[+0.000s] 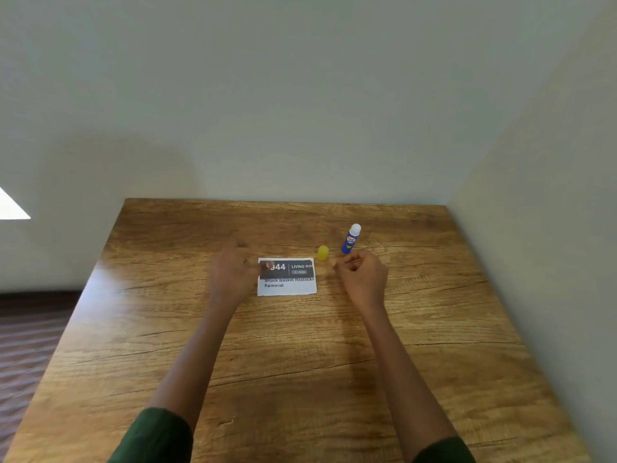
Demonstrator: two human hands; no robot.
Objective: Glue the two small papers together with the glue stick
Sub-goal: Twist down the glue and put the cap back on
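A small printed paper (287, 282) with a dark header lies flat on the wooden table (300, 362); only one sheet shows, so I cannot tell whether a second one lies under it. My left hand (233, 269) hovers at its left edge, a fingertip over the top-left corner, holding nothing. My right hand (362, 274) is just right of the paper, fingers loosely curled and empty. The blue glue stick (350, 239) stands uncapped beyond my right hand, white glue showing. Its yellow cap (322, 252) stands between the stick and the paper.
The table sits in a corner, with a plain wall (300, 95) behind it and another along its right side. Dark floor (26, 345) shows past the table's left edge. Green sleeves cover both forearms near the bottom of the view.
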